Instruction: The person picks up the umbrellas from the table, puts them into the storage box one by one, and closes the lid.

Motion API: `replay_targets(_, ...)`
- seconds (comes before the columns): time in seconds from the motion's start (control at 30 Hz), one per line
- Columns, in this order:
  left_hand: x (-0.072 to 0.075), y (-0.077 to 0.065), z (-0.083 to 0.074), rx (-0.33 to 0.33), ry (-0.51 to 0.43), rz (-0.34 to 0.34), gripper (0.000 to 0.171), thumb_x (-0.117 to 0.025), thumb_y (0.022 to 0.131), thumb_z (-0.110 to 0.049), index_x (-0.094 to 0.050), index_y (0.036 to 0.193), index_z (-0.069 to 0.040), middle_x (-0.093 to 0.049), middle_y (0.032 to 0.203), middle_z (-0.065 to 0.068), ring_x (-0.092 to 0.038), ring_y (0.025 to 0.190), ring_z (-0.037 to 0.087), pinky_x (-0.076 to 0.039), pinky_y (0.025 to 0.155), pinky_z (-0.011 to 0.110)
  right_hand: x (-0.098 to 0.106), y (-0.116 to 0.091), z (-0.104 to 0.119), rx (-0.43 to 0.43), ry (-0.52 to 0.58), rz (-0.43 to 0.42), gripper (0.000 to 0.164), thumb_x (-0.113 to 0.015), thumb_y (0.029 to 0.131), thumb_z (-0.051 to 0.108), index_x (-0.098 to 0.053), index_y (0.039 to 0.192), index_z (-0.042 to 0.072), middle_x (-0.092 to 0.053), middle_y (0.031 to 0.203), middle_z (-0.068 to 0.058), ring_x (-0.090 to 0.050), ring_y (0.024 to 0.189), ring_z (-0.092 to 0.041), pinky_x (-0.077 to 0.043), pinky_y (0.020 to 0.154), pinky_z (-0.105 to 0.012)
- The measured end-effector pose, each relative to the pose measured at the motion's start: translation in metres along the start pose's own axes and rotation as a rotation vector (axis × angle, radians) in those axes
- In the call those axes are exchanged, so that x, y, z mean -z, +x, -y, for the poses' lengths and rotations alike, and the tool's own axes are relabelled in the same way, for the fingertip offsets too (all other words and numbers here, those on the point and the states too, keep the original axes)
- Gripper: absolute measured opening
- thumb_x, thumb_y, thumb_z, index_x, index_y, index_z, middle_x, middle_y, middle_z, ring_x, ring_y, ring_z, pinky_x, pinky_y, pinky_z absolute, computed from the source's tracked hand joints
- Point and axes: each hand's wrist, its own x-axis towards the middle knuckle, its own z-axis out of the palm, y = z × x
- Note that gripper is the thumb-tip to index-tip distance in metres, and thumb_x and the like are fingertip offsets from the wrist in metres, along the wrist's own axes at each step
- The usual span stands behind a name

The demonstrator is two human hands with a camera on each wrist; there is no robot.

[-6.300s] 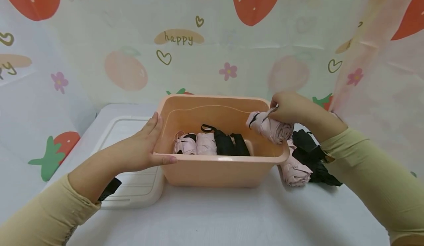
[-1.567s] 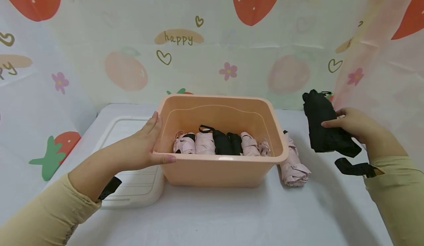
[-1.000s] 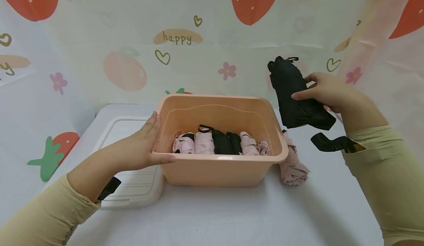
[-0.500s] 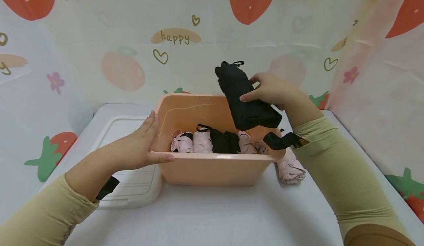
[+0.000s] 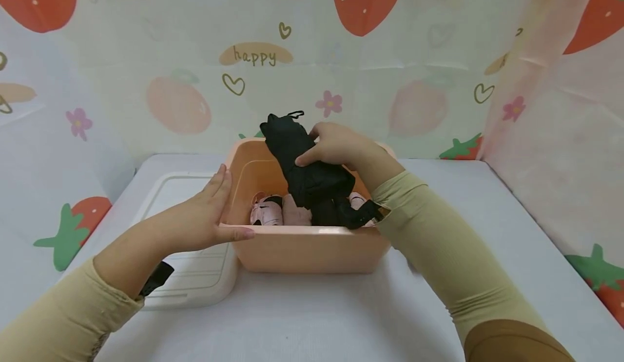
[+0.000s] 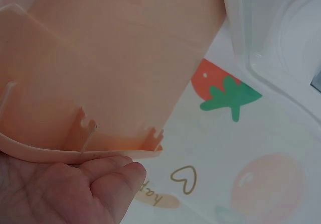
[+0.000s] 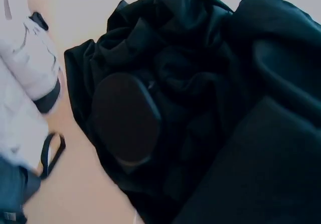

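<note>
My right hand (image 5: 338, 145) grips a black folded umbrella (image 5: 297, 156) above the peach bin (image 5: 307, 251), thumb on its near side. The umbrella tilts, its looped end up and to the left. In the right wrist view its loose folds surround an oval handle end (image 7: 128, 118). Inside the bin lies a row of folded umbrellas: pink ones (image 5: 267, 211) at the left, black (image 5: 324, 213) in the middle, and pink at the right, partly covered by my right wrist. My left hand (image 5: 200, 215) rests against the bin's left rim, fingers extended and thumb along the front rim.
A white lid (image 5: 205, 275) lies on the white table (image 5: 302, 313) left of the bin, partly under my left forearm. The pink umbrella right of the bin is almost wholly hidden by my right sleeve (image 5: 439, 237). A printed curtain (image 5: 302, 80) hangs behind.
My right hand put a pink umbrella into the bin's right end, then took the black umbrella from the table's right side and carried it left over the bin. My left hand has stayed on the rim.
</note>
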Motion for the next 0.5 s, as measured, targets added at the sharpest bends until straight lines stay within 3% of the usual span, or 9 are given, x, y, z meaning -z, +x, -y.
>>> replay_targets(0.2, 0.001, -0.001, 0.0, 0.002, 0.004, 0.008, 0.124, -0.046, 0.069, -0.08, 0.015, 0.142, -0.001, 0.019, 0.15, 0.013, 0.003, 0.138, 0.033, -0.014, 0.108, 0.052, -0.018, 0.009, 0.017, 0.038, -0.019, 0.008, 0.055, -0.072, 0.076, 0.037, -0.053, 0.116, 0.005, -0.055, 0.107, -0.005, -0.054, 0.093, -0.02, -0.048, 0.08, -0.032)
replay_targets(0.5, 0.001, 0.0, 0.001, -0.005, 0.012, 0.011, 0.124, -0.045, 0.069, -0.08, 0.015, 0.142, -0.001, 0.02, 0.15, 0.012, 0.003, 0.138, 0.033, -0.015, 0.107, 0.052, -0.029, 0.017, 0.034, 0.045, 0.006, 0.065, 0.052, -0.072, 0.077, 0.035, -0.055, 0.116, 0.005, -0.056, 0.106, -0.005, -0.054, 0.09, -0.019, -0.048, 0.076, -0.03)
